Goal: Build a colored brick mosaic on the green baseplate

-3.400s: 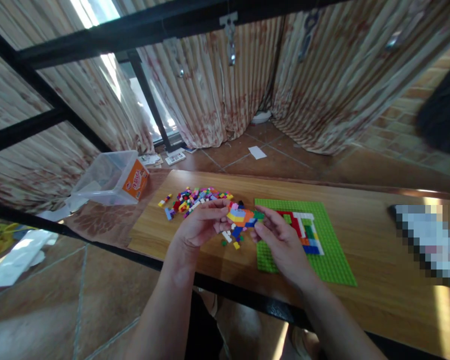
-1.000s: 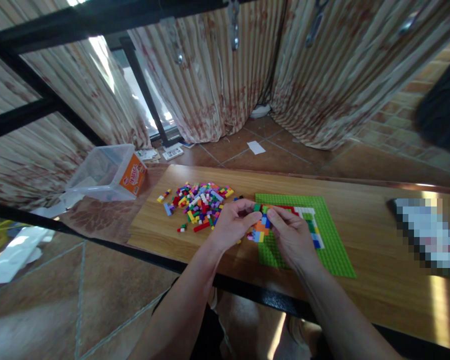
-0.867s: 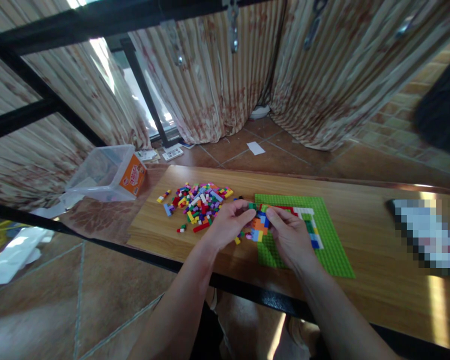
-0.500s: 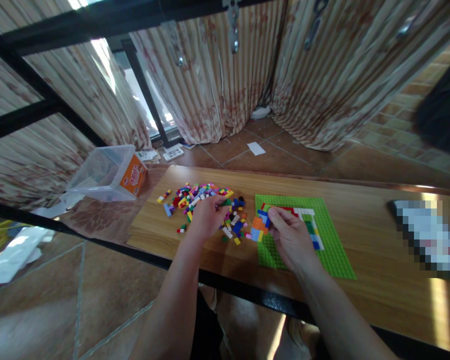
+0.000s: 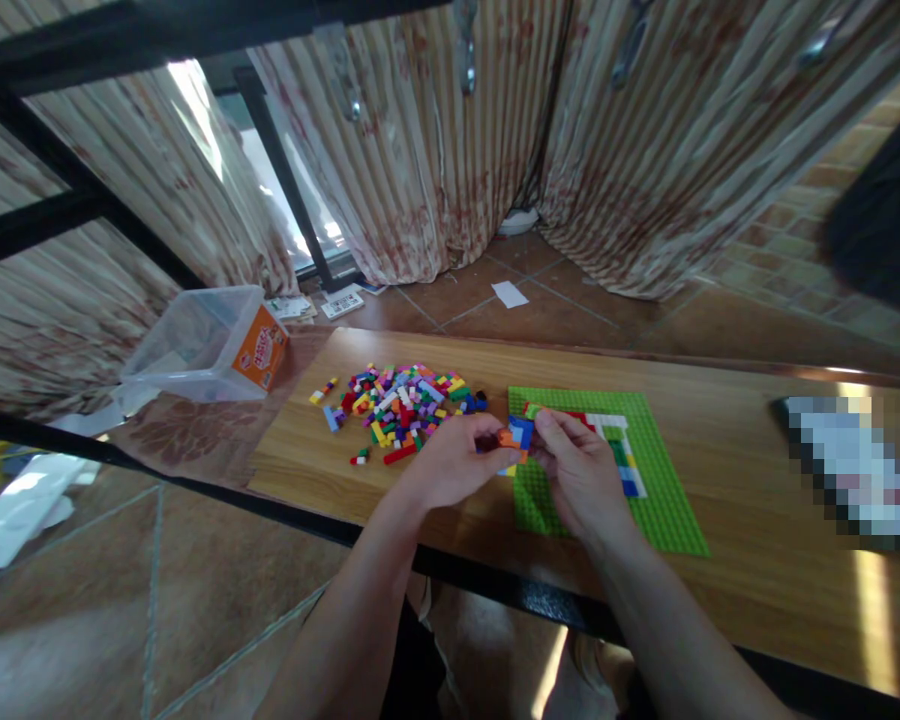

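Note:
Between my two hands is a small assembly of joined toy bricks (image 5: pixel 521 432), blue, orange and yellow. My right hand (image 5: pixel 583 462) pinches its right side between thumb and fingers. My left hand (image 5: pixel 457 458) closes on its left side, thumb below and fingers above, hiding part of it. Whether a loose brick is also in the left fingers, I cannot tell. Under my right hand lies a green baseplate (image 5: pixel 667 510) bearing rows of red, white, green, yellow and blue bricks (image 5: pixel 624 462). Left of it spreads a pile of loose mixed-colour bricks (image 5: pixel 401 400).
The wooden table (image 5: pixel 750 480) carries a dark-edged, pixelated flat object (image 5: pixel 855 470) at the right. A clear plastic bin (image 5: pixel 195 345) with an orange label stands beyond the table's left end. Papers (image 5: pixel 343 302) lie on the tiled floor by the curtains (image 5: pixel 450 170).
My left hand has moved right from the loose pile to the brick assembly and now touches it. My right hand stays nearly in place, still holding the assembly.

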A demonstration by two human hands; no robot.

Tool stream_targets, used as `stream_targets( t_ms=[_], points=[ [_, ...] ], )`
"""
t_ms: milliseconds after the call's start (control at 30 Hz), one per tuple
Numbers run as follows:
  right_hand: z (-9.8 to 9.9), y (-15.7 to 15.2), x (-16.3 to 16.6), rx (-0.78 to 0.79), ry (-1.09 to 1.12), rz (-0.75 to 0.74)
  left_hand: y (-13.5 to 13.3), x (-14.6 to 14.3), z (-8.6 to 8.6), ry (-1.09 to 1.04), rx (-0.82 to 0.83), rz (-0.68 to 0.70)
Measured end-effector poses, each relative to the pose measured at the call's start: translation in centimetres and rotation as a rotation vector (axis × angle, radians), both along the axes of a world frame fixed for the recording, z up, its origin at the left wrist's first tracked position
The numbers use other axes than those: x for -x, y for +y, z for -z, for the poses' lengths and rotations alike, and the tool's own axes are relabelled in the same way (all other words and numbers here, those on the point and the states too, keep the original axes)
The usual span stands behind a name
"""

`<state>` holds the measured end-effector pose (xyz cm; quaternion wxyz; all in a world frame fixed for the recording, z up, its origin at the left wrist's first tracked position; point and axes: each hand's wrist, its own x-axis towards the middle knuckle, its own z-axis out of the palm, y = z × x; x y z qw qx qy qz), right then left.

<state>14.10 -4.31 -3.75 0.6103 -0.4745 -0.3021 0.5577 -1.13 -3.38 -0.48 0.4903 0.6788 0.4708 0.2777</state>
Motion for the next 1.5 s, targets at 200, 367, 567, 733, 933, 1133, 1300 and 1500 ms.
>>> stream_targets(
  t_ms=[200,367,567,733,933,1133,1300,1500],
  points=[
    [0.5,0.1,-0.5,-0.022,-0.253,0.006,0.6,1.4,-0.4,-0.060,-0.075,-0.085],
    [1.3,-0.7,0.0,-0.164,-0.725,-0.159,0.9,2.2,-0.4,0.005,-0.156,-0.178],
    [1.2,-1.4,1.1,-0.200,-0.587,-0.314,1.1,2.4,-0.3,-0.047,-0.113,-0.160],
    [0.2,-0.7,0.5,-0.177,-0.362,-0.182,1.0,1.9,-0.1,-0.108,-0.004,-0.080],
    [-0.7,-0.3,0.0,-0.106,-0.239,-0.174,0.6,0.8,0.1,-0.123,-0.001,-0.019],
    [-0.6,-0.4,-0.4,-0.077,-0.206,-0.173,0.6,0.2,0.7,-0.190,0.054,-0.074],
    [0.0,-0.3,0.1,-0.023,-0.102,-0.165,0.7,0.7,0.7,-0.227,0.118,-0.092],
    [0.0,-0.4,0.4,0.035,-0.037,-0.144,1.4,2.1,0.2,-0.344,0.200,-0.265]
  ],
)
